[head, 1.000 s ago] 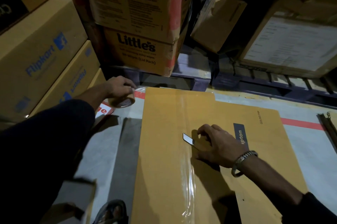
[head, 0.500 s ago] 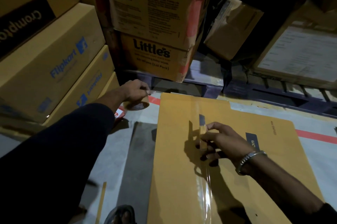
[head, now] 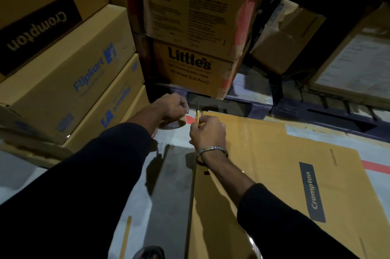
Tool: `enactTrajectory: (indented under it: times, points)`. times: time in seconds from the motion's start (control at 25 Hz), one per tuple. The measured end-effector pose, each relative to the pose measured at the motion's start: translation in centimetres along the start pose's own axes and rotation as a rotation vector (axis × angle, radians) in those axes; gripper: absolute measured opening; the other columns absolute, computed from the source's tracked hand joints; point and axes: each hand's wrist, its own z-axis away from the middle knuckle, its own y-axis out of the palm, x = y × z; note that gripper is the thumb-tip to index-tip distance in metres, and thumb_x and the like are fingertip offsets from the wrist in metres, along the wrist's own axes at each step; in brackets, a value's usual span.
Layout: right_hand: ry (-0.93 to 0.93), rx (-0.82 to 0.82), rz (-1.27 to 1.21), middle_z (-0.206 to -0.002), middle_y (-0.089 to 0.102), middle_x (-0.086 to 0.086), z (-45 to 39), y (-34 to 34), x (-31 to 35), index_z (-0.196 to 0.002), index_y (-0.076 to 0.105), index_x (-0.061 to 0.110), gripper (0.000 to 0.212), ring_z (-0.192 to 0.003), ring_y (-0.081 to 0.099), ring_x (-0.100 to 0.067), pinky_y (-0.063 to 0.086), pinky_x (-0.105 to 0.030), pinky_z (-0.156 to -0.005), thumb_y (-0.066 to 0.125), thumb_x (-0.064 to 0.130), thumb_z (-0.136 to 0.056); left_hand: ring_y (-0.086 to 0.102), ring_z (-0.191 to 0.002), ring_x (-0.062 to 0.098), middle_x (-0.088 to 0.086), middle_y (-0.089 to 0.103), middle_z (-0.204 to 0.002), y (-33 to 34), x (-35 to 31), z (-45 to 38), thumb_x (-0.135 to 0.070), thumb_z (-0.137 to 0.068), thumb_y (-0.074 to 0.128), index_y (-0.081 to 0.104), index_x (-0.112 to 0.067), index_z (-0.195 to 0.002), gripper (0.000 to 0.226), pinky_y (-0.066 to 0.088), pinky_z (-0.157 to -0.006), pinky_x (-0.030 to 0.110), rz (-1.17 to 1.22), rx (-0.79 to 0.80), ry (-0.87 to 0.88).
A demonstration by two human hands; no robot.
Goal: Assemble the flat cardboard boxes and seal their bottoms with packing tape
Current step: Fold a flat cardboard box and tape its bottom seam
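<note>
With the brown Crompton cardboard box [head: 274, 174] lying on the floor at 4 o'clock, the left hand [head: 172, 107] grips the clear tape roll [head: 173, 124] while the right hand [head: 207, 132] pinches a small yellow cutter [head: 198, 116]; severing the tape at the box's far edge looks next.

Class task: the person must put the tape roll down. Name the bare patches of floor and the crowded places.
Bare grey floor lies between the flat Crompton box and the Flipkart stack, though the arms cross above it. More floor shows right of the flat box. It is crowded at the box's far corner, where the left hand, tape roll and right hand meet.
</note>
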Motion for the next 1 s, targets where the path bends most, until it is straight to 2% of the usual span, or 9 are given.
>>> enactTrajectory:
  times: [0.12, 0.32, 0.48, 0.6, 0.72, 0.8, 0.88, 0.96, 1.0]
  points:
    - [-0.030, -0.022, 0.108, -0.062, 0.064, -0.008, -0.8, 1.4, -0.5, -0.061, 0.058, 0.013, 0.028, -0.056, 0.067, -0.029, 0.061, -0.040, -0.051, 0.055, 0.033, -0.080, 0.065, -0.100, 0.018, -0.003, 0.072, -0.102, -0.3, -0.1, -0.1, -0.028, -0.093, 0.065, 0.073, -0.027, -0.092, 0.008, 0.055, -0.097, 0.045, -0.003, -0.009, 0.013]
    - [-0.055, -0.042, 0.209, -0.067, 0.065, -0.008, -1.5, 2.3, -0.5, -0.065, 0.060, 0.014, 0.031, -0.060, 0.067, -0.030, 0.061, -0.039, -0.056, 0.059, 0.036, -0.087, 0.065, -0.101, 0.018, -0.003, 0.071, -0.103, -0.2, -0.2, 0.2, -0.030, -0.095, 0.067, 0.070, -0.031, -0.089, 0.007, 0.054, -0.098, 0.045, -0.011, -0.014, 0.029]
    - [-0.007, -0.019, 0.225, -0.071, 0.066, -0.007, -2.1, 2.9, -0.4, -0.066, 0.060, 0.014, 0.036, -0.060, 0.070, -0.030, 0.062, -0.040, -0.053, 0.060, 0.046, -0.084, 0.064, -0.102, 0.020, 0.001, 0.070, -0.107, 0.0, -0.6, 0.5, -0.027, -0.099, 0.062, 0.071, -0.024, -0.098, 0.009, 0.050, -0.084, 0.035, -0.016, -0.021, 0.033]
    - [0.018, 0.038, 0.249, -0.079, 0.066, -0.009, -1.7, 2.0, 0.5, -0.075, 0.063, 0.014, 0.020, -0.068, 0.070, -0.032, 0.062, -0.039, -0.057, 0.068, 0.032, -0.081, 0.064, -0.102, 0.019, 0.001, 0.070, -0.107, 0.1, -0.9, 0.6, -0.029, -0.100, 0.062, 0.070, -0.026, -0.097, 0.010, 0.050, -0.084, 0.036, -0.054, -0.022, 0.046]
    - [0.039, 0.114, 0.304, -0.080, 0.066, -0.010, -1.0, 0.5, 0.8, -0.080, 0.063, 0.009, 0.012, -0.070, 0.067, -0.031, 0.052, -0.030, -0.053, 0.068, 0.019, -0.079, 0.064, -0.102, 0.019, 0.001, 0.070, -0.107, 0.0, -0.9, 0.7, -0.028, -0.100, 0.061, 0.069, -0.025, -0.098, 0.009, 0.052, -0.087, 0.038, -0.056, -0.018, 0.037]
    - [0.067, 0.161, 0.197, -0.073, 0.069, -0.011, -0.4, 0.0, 0.4, -0.077, 0.064, 0.006, 0.012, -0.059, 0.071, -0.026, 0.059, -0.035, -0.051, 0.065, 0.017, -0.077, 0.064, -0.102, 0.020, 0.002, 0.069, -0.108, -0.2, -0.6, 0.7, -0.028, -0.100, 0.060, 0.069, -0.026, -0.098, 0.009, 0.054, -0.092, 0.041, -0.057, -0.020, 0.029]
    - [0.148, 0.171, -0.060, -0.078, 0.072, -0.015, 0.1, -0.7, -0.2, -0.086, 0.062, 0.005, 0.014, -0.053, 0.073, -0.024, 0.063, -0.047, -0.054, 0.062, 0.018, -0.079, 0.064, -0.101, 0.020, 0.000, 0.069, -0.106, -0.4, 0.4, 0.6, -0.030, -0.099, 0.062, 0.069, -0.030, -0.093, 0.009, 0.054, -0.095, 0.045, -0.013, -0.017, 0.008]
    - [0.207, 0.081, -0.198, -0.089, 0.070, -0.016, -0.3, -2.0, -0.7, -0.096, 0.052, 0.014, 0.017, -0.064, 0.074, -0.030, 0.063, -0.050, -0.060, 0.057, 0.028, -0.087, 0.064, -0.103, 0.020, -0.001, 0.070, -0.105, -0.7, 1.4, 0.9, -0.028, -0.098, 0.065, 0.071, -0.028, -0.091, 0.010, 0.053, -0.094, 0.041, 0.081, -0.010, -0.015]
    - [0.186, 0.029, -0.154, -0.091, 0.068, -0.015, -0.8, -2.7, -0.8, -0.099, 0.049, 0.016, 0.018, -0.072, 0.071, -0.032, 0.059, -0.048, -0.063, 0.052, 0.032, -0.092, 0.064, -0.103, 0.020, 0.000, 0.069, -0.106, -0.8, 1.9, 1.0, -0.026, -0.098, 0.066, 0.072, -0.027, -0.092, 0.009, 0.051, -0.092, 0.039, 0.150, -0.004, -0.026]
